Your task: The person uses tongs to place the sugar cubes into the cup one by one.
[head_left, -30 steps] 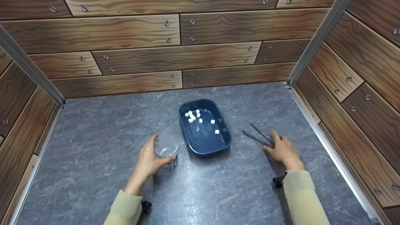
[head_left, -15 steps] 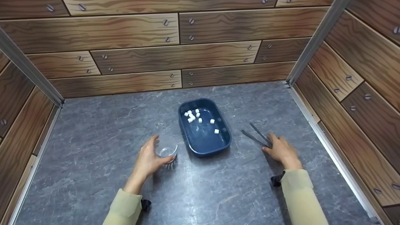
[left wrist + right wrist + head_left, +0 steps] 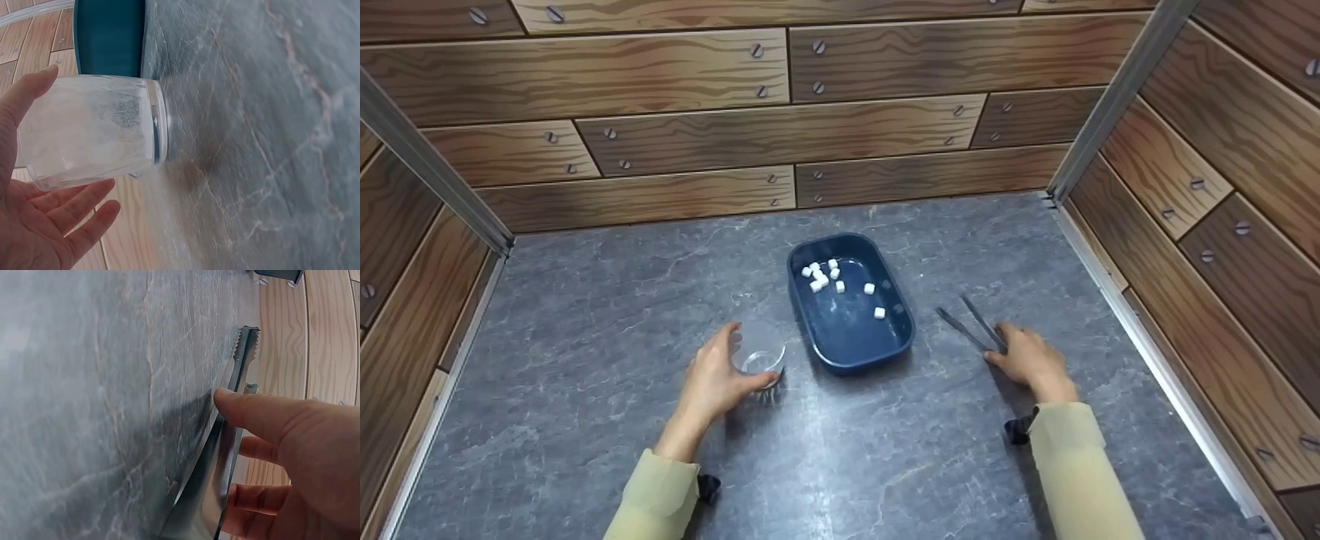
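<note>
My left hand (image 3: 714, 375) is at a clear cup (image 3: 93, 126) that stands on the grey marbled tabletop, left of a dark blue tray (image 3: 849, 334). In the left wrist view the thumb lies along one side of the cup and the fingers curve round the other, near its mouth. Metal tongs (image 3: 209, 472) with toothed tips are in my right hand (image 3: 1030, 361), thumb on one arm and fingers on the other. Their arms are spread apart, low over the table, tips toward the tray. Several small white cubes (image 3: 880, 313) lie inside the tray, most bunched at its far left.
A wood-patterned back wall (image 3: 682, 142) and matching side walls enclose the table. Metal strips (image 3: 1155, 390) run along the side edges. The tray stands between the two hands, its rim raised above the tabletop.
My right hand has shifted slightly left with the tongs, toward the tray. My left hand stays at the cup, and the cubes have not moved.
</note>
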A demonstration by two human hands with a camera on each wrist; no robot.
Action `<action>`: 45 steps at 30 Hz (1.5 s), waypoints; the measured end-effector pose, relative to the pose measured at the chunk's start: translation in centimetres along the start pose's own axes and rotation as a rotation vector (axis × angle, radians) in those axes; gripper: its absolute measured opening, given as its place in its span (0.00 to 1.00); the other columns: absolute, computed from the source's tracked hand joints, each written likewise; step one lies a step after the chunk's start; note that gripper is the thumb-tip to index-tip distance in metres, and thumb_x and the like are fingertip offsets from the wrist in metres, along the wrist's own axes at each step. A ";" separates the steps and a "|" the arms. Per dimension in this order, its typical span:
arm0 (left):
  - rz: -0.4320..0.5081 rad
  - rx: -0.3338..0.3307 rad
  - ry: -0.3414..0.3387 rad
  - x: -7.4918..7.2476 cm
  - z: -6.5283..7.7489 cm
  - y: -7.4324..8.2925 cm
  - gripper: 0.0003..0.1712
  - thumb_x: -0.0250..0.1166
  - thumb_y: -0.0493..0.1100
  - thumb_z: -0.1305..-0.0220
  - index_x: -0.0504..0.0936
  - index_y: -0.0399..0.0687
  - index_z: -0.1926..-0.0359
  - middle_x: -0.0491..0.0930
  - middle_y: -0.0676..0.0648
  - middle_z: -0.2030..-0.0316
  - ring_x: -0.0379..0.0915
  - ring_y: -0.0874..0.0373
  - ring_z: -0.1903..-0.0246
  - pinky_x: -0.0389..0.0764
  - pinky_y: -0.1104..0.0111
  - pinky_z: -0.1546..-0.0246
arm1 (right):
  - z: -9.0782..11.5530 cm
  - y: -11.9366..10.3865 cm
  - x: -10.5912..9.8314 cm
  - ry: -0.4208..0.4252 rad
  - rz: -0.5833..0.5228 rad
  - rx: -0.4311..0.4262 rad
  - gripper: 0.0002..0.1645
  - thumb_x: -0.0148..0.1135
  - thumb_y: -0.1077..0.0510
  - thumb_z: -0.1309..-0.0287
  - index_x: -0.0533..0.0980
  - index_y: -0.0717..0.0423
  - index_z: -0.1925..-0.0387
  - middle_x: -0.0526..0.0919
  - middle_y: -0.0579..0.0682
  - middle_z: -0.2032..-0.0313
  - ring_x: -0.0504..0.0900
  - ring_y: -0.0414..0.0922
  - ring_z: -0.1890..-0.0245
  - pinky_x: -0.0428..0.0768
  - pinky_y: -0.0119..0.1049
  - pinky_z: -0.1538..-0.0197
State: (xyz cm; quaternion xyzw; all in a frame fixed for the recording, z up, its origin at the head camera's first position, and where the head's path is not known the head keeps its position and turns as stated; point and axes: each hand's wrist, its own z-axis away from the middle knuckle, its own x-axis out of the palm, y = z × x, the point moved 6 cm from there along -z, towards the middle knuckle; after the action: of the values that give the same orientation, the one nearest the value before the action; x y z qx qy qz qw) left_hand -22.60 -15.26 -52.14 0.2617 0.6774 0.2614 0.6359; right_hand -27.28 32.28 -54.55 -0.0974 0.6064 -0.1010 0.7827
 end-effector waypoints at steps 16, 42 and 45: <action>0.011 0.000 0.016 0.2 0.0 -0.2 0.61 0.82 0.61 0.65 0.66 0.41 0.32 0.75 0.36 0.43 0.73 0.41 0.46 0.74 0.47 0.47 | -0.2 -0.4 0.2 -0.012 0.013 0.001 0.34 0.60 0.46 0.34 0.68 0.67 0.38 0.74 0.72 0.46 0.74 0.69 0.48 0.73 0.66 0.52; 0.110 0.013 0.058 0.4 0.3 -0.1 0.59 0.83 0.52 0.63 0.65 0.33 0.33 0.70 0.32 0.38 0.68 0.38 0.40 0.69 0.50 0.40 | 0.7 -0.8 -0.4 0.010 -0.068 0.016 0.24 0.55 0.52 0.31 0.67 0.71 0.49 0.76 0.74 0.55 0.76 0.70 0.53 0.74 0.63 0.54; 0.117 0.019 0.062 0.4 0.3 -0.1 0.59 0.83 0.52 0.63 0.65 0.33 0.33 0.70 0.32 0.38 0.68 0.38 0.41 0.70 0.49 0.40 | 0.9 -1.1 -0.5 0.009 -0.090 0.018 0.26 0.56 0.52 0.32 0.66 0.73 0.46 0.76 0.74 0.53 0.76 0.70 0.52 0.73 0.63 0.52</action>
State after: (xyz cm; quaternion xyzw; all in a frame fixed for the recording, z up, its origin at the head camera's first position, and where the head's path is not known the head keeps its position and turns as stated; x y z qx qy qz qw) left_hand -22.29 -15.08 -52.52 0.2985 0.6830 0.2995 0.5956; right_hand -26.60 31.38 -53.58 -0.1170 0.6041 -0.1420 0.7753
